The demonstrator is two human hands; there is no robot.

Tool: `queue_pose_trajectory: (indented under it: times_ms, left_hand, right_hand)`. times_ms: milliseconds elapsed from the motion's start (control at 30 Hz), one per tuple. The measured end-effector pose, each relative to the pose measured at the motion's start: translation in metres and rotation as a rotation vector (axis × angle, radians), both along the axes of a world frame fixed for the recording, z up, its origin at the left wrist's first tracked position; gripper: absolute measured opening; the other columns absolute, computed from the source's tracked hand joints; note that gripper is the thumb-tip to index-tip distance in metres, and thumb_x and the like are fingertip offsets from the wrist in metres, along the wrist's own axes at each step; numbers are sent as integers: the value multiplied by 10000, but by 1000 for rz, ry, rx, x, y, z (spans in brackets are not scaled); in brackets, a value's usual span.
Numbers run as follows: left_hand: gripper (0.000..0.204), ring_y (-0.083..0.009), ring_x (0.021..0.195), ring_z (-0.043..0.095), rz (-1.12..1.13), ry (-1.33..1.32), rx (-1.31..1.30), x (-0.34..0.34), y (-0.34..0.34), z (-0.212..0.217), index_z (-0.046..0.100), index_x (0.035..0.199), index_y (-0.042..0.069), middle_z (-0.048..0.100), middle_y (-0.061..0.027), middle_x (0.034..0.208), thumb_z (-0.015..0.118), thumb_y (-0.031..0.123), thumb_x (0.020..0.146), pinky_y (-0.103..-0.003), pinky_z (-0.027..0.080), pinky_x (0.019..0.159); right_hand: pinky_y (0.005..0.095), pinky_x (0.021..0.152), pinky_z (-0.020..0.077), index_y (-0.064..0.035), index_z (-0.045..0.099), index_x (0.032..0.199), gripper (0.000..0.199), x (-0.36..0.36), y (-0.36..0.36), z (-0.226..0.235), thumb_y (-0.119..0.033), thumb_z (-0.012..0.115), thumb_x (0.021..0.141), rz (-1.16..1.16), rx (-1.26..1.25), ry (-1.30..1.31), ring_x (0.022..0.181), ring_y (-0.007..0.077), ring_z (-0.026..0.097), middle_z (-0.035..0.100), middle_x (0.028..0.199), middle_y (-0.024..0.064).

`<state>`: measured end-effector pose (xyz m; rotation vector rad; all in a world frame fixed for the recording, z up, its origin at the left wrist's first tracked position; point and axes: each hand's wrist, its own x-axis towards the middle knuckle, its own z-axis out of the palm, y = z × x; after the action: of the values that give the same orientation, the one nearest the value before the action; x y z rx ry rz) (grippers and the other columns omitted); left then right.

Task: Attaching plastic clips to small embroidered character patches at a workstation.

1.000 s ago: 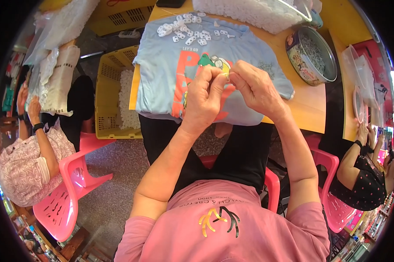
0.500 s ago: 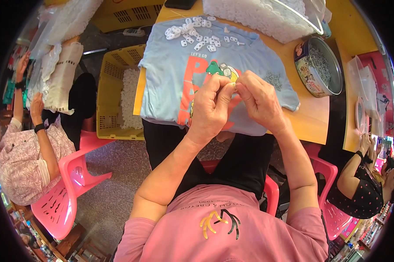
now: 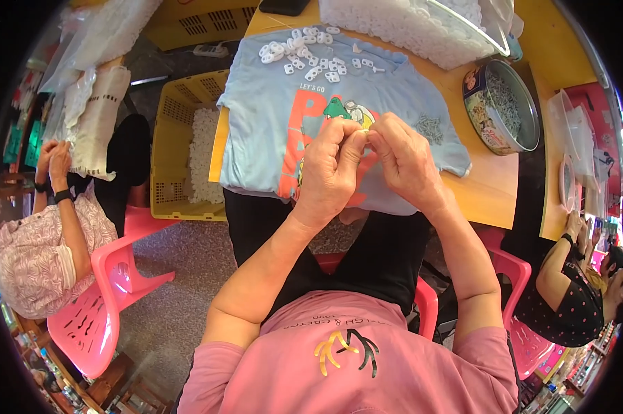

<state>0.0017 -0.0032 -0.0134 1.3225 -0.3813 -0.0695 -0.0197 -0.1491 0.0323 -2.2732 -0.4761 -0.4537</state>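
**A:** What is nearest the camera?

**B:** A pink shirt, cut off at the lower edge, and two bare forearms rising from it. Past them comes the red seat of a chair [image 3: 425, 303], mostly hidden by dark trousers.

**A:** And the hands?

**B:** The left hand [image 3: 331, 172] and the right hand [image 3: 409, 162] meet over the near half of a light blue T-shirt [image 3: 270, 110] spread on the wooden table [image 3: 494, 193]. The fingertips of both hands are pressed together around a small pale piece [image 3: 364, 130]. Only a sliver of it shows between the thumbs, so I cannot tell its shape.

**A:** Does the piece touch the T-shirt?

**B:** Hard to say; the hands cover the cloth beneath it, and part of the orange print too.

**A:** Farther out?

**B:** A little heap of small grey bits [image 3: 430, 127] lies on the T-shirt just beside the right hand. Near the collar is a scatter of small white plastic pieces [image 3: 304, 55]. Right of the T-shirt stands a round tin [image 3: 499, 107] with small pale bits inside, too fine to make out. Beyond it, a clear bag of white pieces [image 3: 408, 24] is cut off by the top edge.

**A:** And to the sides?

**B:** Left of the table a yellow crate [image 3: 170, 138] holds more white pieces. A seated person in a patterned top [image 3: 39, 255] sits on a pink chair [image 3: 111, 290] at far left; another person's arm [image 3: 556, 265] shows at far right, bent by the lens.
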Motion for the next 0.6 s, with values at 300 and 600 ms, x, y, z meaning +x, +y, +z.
queue_pose_trajectory:
  times_ms: [300, 600]
  left_hand:
    - [114, -30, 660, 440, -5, 146, -145, -5, 3, 9, 535, 963, 31, 512, 32, 753, 517, 132, 1011, -189, 376, 548]
    - [126, -37, 638, 428, 8, 89, -157, -1, 2, 4, 529, 950, 32, 490, 38, 727, 518, 142, 1011, -208, 371, 559]
  right_hand:
    - [324, 664, 484, -6, 636, 971, 148, 66, -15, 23, -128, 555, 954, -114, 17, 133, 710, 250, 612, 633, 805, 132]
    - [452, 773, 507, -126, 704, 1044, 212, 156, -1, -12, -246, 617, 892, -323, -447, -47, 909, 340, 641, 682, 957, 105]
